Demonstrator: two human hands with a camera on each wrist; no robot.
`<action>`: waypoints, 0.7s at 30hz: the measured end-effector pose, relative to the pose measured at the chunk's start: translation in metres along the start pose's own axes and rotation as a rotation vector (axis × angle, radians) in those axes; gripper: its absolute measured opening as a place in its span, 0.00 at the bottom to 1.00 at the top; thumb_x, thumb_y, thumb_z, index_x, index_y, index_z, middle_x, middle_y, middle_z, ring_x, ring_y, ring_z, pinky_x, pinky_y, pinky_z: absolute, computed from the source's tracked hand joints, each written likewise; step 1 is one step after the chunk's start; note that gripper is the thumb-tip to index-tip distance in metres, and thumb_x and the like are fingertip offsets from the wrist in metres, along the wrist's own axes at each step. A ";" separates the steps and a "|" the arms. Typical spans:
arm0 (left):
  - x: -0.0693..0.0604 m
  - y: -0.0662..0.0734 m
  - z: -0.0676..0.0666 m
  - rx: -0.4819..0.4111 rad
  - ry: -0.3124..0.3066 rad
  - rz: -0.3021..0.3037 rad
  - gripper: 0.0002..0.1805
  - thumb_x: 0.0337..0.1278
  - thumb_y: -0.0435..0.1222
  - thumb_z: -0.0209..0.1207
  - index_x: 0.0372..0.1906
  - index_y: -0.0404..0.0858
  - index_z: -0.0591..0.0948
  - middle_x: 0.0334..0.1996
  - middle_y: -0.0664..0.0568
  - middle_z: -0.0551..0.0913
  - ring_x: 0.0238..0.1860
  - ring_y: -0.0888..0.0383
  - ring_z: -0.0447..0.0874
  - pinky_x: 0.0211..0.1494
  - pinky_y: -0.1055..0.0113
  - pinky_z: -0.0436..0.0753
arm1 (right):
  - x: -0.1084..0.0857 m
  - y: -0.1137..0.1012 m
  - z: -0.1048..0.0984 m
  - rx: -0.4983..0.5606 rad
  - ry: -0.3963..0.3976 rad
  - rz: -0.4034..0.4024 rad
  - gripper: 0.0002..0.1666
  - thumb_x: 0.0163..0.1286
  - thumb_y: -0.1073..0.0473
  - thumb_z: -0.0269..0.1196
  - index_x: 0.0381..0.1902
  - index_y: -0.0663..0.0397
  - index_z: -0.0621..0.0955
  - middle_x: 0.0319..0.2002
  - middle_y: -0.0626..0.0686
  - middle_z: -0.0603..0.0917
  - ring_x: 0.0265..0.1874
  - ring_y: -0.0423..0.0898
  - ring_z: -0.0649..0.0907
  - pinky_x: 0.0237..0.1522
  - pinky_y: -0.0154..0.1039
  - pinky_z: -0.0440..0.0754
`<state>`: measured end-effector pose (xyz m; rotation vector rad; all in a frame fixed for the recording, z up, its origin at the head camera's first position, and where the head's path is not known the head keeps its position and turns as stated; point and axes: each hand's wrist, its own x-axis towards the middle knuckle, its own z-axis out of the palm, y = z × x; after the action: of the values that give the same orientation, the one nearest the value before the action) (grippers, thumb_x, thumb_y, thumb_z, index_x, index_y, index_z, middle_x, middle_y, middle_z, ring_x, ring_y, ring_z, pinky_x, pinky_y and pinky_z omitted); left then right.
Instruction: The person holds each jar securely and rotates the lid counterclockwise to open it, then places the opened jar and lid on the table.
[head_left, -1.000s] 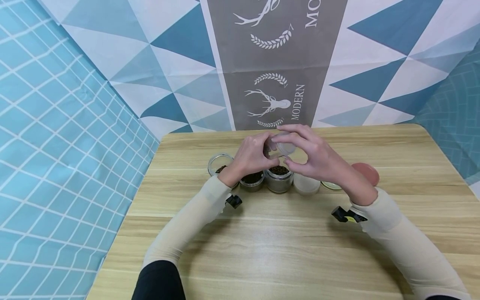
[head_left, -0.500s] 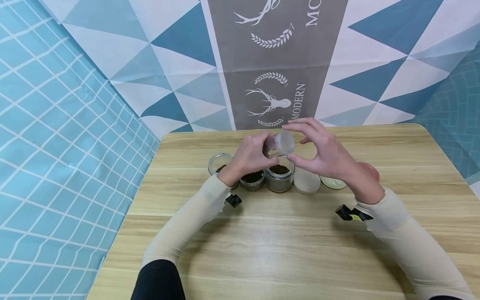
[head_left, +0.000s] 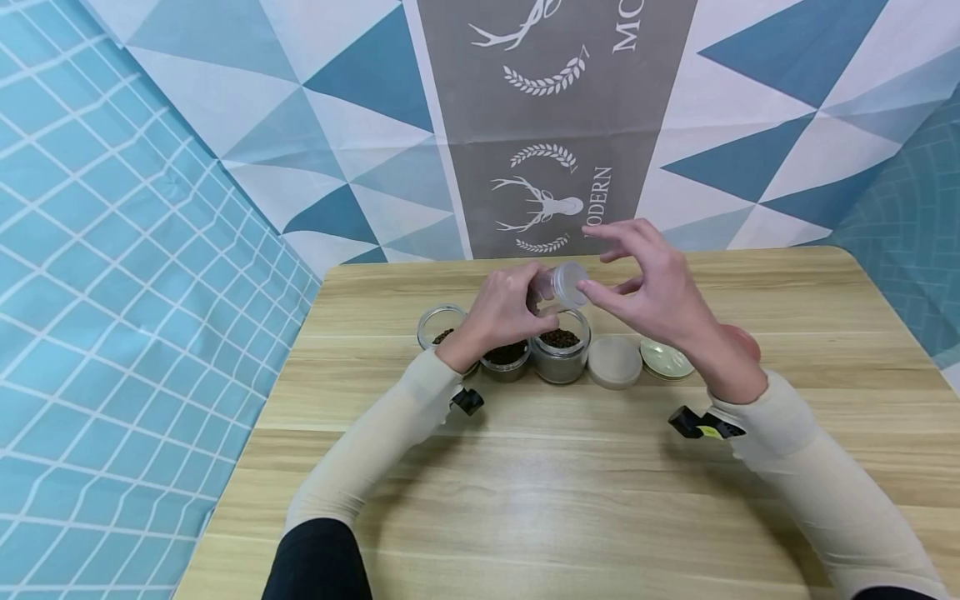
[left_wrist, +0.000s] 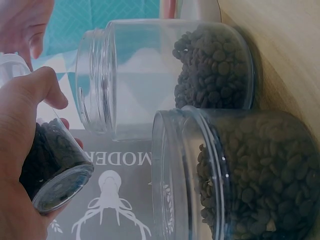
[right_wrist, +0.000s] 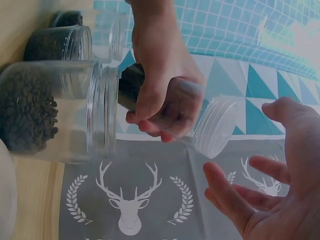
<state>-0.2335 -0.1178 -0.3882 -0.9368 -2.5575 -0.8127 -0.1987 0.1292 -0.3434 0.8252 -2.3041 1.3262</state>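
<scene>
My left hand point(head_left: 498, 304) grips a small clear jar point(left_wrist: 62, 162) partly filled with dark brown pellets, tilted sideways above the larger jars. A translucent lid point(right_wrist: 217, 127) sits on its end facing my right hand point(head_left: 660, 287). That hand is beside the lid, fingers spread and holding nothing; in the right wrist view its fingertips are apart from the lid. Below stands an open glass jar point(head_left: 558, 367) with brown pellets in its bottom. To its left are another open jar point(head_left: 505, 369) of dark contents and a third glass jar point(head_left: 441, 321), partly behind my left wrist.
On the wooden table point(head_left: 525, 500), a whitish round lid point(head_left: 615, 363) lies right of the jars. Beside it is a gold-rimmed lid point(head_left: 666, 358). A pinkish-red round lid point(head_left: 744, 340) is partly hidden behind my right forearm. A patterned backdrop point(head_left: 547, 117) rises behind.
My right hand has drawn back from the small jar's lid, moving right and up, with its fingers spreading. The left hand and jar have stayed nearly in place.
</scene>
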 end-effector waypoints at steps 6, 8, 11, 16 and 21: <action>0.000 0.000 0.001 -0.001 0.003 0.011 0.22 0.49 0.37 0.74 0.52 0.34 0.86 0.35 0.47 0.92 0.30 0.56 0.87 0.36 0.67 0.84 | 0.001 0.000 0.003 -0.001 -0.024 0.030 0.32 0.71 0.64 0.77 0.72 0.54 0.85 0.61 0.60 0.86 0.51 0.54 0.90 0.40 0.19 0.88; 0.001 0.000 0.002 0.001 0.002 0.014 0.23 0.50 0.37 0.74 0.53 0.34 0.86 0.35 0.48 0.92 0.31 0.57 0.87 0.36 0.68 0.84 | 0.000 0.000 0.004 0.005 -0.038 0.037 0.32 0.72 0.64 0.77 0.72 0.54 0.85 0.61 0.60 0.86 0.52 0.59 0.91 0.40 0.20 0.88; 0.001 0.000 0.002 0.005 0.002 0.014 0.24 0.50 0.37 0.74 0.54 0.34 0.87 0.35 0.48 0.93 0.30 0.57 0.87 0.36 0.68 0.83 | 0.001 -0.001 0.006 0.007 -0.058 0.046 0.30 0.72 0.63 0.77 0.72 0.53 0.86 0.62 0.61 0.86 0.53 0.62 0.92 0.40 0.20 0.88; 0.002 0.002 0.003 0.009 0.000 0.015 0.24 0.50 0.37 0.74 0.53 0.34 0.86 0.34 0.48 0.92 0.29 0.57 0.86 0.34 0.68 0.82 | 0.001 -0.005 0.010 0.016 -0.076 0.057 0.28 0.73 0.60 0.77 0.69 0.52 0.88 0.61 0.59 0.88 0.51 0.59 0.92 0.40 0.21 0.89; 0.002 0.002 0.005 0.013 0.005 0.023 0.20 0.50 0.36 0.74 0.49 0.35 0.85 0.33 0.49 0.91 0.29 0.58 0.85 0.34 0.69 0.80 | 0.001 -0.005 0.013 0.009 -0.066 0.028 0.21 0.71 0.63 0.78 0.61 0.56 0.91 0.54 0.58 0.90 0.48 0.56 0.91 0.37 0.23 0.90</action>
<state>-0.2342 -0.1123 -0.3903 -0.9570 -2.5407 -0.7903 -0.1968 0.1155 -0.3466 0.8545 -2.3703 1.3411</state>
